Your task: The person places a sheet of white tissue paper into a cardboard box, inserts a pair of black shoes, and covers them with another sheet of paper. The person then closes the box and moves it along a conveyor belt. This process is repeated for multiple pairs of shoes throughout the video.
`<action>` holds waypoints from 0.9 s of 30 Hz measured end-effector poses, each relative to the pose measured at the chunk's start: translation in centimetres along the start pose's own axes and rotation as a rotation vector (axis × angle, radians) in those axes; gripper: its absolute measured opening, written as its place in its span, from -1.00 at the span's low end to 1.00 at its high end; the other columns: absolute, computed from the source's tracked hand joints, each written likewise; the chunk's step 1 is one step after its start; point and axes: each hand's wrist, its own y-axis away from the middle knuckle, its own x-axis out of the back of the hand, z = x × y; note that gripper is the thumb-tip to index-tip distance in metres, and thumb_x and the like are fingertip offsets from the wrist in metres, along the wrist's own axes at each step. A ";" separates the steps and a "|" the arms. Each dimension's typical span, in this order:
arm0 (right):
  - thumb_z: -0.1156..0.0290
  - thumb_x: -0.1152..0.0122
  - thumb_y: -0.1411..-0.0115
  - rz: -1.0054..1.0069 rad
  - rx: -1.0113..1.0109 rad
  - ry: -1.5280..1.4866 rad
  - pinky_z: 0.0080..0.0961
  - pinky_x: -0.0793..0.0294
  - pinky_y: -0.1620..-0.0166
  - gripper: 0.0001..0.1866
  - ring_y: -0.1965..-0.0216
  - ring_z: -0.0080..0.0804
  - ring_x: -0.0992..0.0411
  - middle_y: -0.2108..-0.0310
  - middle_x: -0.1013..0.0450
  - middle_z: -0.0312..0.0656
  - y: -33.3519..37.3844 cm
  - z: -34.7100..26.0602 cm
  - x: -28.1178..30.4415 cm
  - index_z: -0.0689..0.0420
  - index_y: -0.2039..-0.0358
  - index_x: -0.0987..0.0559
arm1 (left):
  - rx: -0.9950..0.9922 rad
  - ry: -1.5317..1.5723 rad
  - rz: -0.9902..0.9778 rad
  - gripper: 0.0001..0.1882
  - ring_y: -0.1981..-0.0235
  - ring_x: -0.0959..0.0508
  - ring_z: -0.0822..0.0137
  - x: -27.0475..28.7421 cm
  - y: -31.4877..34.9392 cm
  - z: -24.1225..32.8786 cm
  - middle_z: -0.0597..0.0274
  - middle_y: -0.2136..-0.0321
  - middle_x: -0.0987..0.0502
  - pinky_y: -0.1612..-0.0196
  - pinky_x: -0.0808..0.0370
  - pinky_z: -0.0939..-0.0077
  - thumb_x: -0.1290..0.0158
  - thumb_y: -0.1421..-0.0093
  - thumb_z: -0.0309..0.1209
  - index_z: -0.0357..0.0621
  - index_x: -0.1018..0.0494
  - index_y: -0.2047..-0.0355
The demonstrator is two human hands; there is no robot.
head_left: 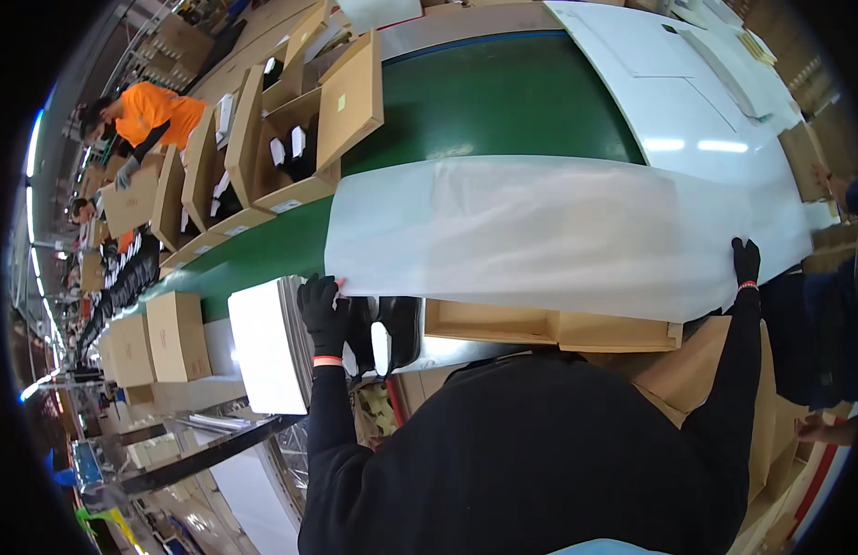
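Both gloved, the left hand [324, 310] and right hand [745, 261] pinch opposite ends of the white foam sheet [549, 231].

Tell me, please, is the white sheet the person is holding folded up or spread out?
Spread out. The white sheet lies flat across the green conveyor belt, with the left hand and right hand gripping its opposite near corners.

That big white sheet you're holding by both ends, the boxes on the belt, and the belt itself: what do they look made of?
The sheet looks like thin foam or plastic film: milky, half see-through, matte, with soft wrinkles. The left hand and right hand, in black gloves, pinch its ends. The boxes look like plain brown cardboard with raw folded flaps. The belt seems rubbery or vinyl: smooth green with a faint sheen.
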 end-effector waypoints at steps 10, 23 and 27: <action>-0.09 -0.14 -0.12 -0.305 0.290 0.223 -0.15 -0.45 0.30 -0.42 0.38 0.05 -0.49 0.39 -0.53 0.08 -4.8 5.0 2.9 0.25 0.17 -0.57 | 0.877 0.535 -0.417 -0.27 0.07 -0.48 -0.07 -3.7 0.8 -5.1 -0.12 0.16 -0.54 -0.02 -0.36 0.24 0.22 -0.25 0.21 -0.26 -0.47 0.04; -0.04 -0.31 0.02 -0.755 0.046 0.119 -0.23 -0.45 0.08 -0.35 0.20 -0.01 -0.50 0.12 -0.49 0.07 -2.1 9.8 3.1 0.20 0.06 -0.45 | 0.479 -0.023 -0.230 -0.70 0.31 -0.53 0.18 -2.7 2.9 -3.7 0.20 0.40 -0.56 0.24 -0.40 0.29 -0.19 -0.06 -0.15 -0.07 -0.56 0.32; 0.12 -0.43 0.25 -0.609 0.042 0.427 -0.14 -0.49 0.17 -0.43 0.18 0.05 -0.51 0.15 -0.51 0.12 -3.3 12.1 4.5 0.19 0.23 -0.58 | 0.209 0.095 -0.015 -0.67 0.16 -0.45 0.08 -1.3 -1.3 4.2 0.12 0.25 -0.49 0.10 -0.34 0.18 -0.17 -0.07 -0.14 -0.07 -0.51 0.24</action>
